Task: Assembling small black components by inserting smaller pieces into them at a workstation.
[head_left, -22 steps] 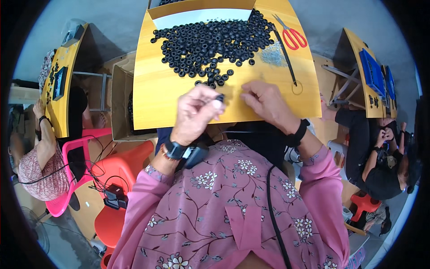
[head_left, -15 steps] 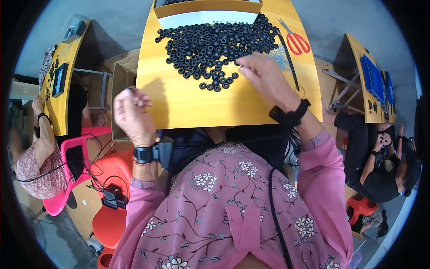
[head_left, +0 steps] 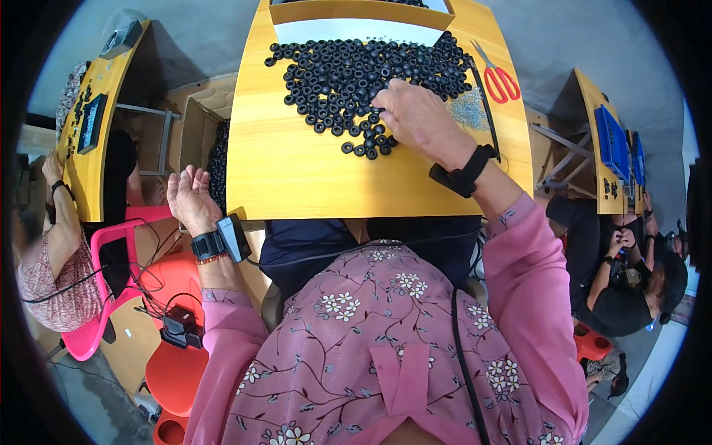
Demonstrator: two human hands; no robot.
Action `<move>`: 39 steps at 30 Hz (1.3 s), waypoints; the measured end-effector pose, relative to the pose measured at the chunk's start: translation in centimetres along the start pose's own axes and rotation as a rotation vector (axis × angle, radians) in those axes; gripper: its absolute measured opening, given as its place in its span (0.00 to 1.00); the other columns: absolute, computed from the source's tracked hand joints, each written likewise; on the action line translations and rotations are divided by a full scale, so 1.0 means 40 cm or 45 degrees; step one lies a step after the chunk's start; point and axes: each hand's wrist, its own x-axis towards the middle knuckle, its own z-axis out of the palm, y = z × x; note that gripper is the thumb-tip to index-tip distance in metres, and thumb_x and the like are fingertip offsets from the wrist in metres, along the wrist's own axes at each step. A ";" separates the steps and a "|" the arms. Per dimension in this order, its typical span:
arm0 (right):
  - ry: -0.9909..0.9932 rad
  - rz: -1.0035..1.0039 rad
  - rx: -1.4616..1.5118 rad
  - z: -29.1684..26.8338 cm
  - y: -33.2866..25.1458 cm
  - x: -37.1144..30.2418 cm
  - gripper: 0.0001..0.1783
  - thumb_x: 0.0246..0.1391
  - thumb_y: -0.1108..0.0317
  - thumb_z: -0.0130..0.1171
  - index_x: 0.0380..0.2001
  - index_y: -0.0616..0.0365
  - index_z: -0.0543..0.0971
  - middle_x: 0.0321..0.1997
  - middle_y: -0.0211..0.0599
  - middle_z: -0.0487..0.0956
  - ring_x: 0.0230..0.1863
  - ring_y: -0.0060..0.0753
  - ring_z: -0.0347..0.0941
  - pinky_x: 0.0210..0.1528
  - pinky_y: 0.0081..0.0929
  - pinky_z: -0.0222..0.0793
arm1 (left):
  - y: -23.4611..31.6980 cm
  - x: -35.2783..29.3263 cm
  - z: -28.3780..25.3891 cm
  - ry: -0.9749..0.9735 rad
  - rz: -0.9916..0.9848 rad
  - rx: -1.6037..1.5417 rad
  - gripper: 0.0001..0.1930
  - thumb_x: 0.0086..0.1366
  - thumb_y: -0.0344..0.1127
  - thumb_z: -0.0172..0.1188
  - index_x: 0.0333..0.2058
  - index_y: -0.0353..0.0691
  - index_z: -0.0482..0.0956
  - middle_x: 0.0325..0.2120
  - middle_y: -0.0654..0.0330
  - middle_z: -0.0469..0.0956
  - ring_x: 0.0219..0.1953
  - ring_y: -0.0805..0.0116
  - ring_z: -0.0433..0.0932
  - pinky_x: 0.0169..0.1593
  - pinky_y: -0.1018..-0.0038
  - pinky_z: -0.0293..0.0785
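Note:
A spread of small black rings, like rubber grommets, covers the far middle of the yellow table. At its near right side my right hand reaches down with thumb and fingers pinched together. Dark rings lie right at the fingertips, and whatever is between them is hidden. Off the table's left edge, my left hand is open, palm turned up, fingers apart, with nothing in it. Close by stands an open cardboard box with many black pieces inside.
Red-handled scissors lie at the far right, near a thin black rod and a patch of small clear bits. A tray-like box stands at the back. Red chairs and other people's tables flank me.
My left hand has moved left, away from the table edge to beside the cardboard box, and its curled fingers have opened. My right hand has shifted slightly left, onto the rings.

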 end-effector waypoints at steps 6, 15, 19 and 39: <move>0.002 0.013 0.013 -0.004 -0.007 0.010 0.07 0.54 0.72 0.57 0.36 0.60 0.79 0.40 0.45 0.76 0.40 0.56 0.76 0.44 0.49 0.73 | 0.066 -0.077 0.093 -0.100 0.204 0.151 0.19 0.66 0.26 0.62 0.54 0.34 0.71 0.40 0.55 0.79 0.35 0.69 0.78 0.36 0.76 0.79; 0.215 0.179 0.879 -0.024 -0.022 -0.115 0.10 0.53 0.72 0.66 0.37 0.64 0.79 0.30 0.35 0.78 0.30 0.30 0.76 0.33 0.29 0.73 | 0.107 -0.312 0.241 -0.869 0.203 0.333 0.08 0.69 0.27 0.59 0.44 0.33 0.80 0.35 0.57 0.82 0.33 0.74 0.78 0.37 0.76 0.77; 0.112 0.500 1.484 -0.045 -0.058 -0.191 0.10 0.58 0.69 0.66 0.41 0.63 0.81 0.30 0.25 0.79 0.27 0.12 0.71 0.27 0.16 0.69 | 0.072 -0.435 0.300 -1.275 -0.011 0.390 0.10 0.67 0.26 0.61 0.47 0.32 0.81 0.38 0.56 0.83 0.36 0.73 0.80 0.38 0.74 0.80; 0.308 0.626 1.271 0.011 0.026 -0.369 0.10 0.60 0.68 0.61 0.40 0.63 0.81 0.30 0.33 0.80 0.28 0.24 0.77 0.28 0.23 0.72 | -0.050 -0.575 0.361 -1.711 -0.140 0.463 0.08 0.64 0.22 0.63 0.40 0.36 0.76 0.33 0.64 0.76 0.32 0.80 0.74 0.38 0.81 0.73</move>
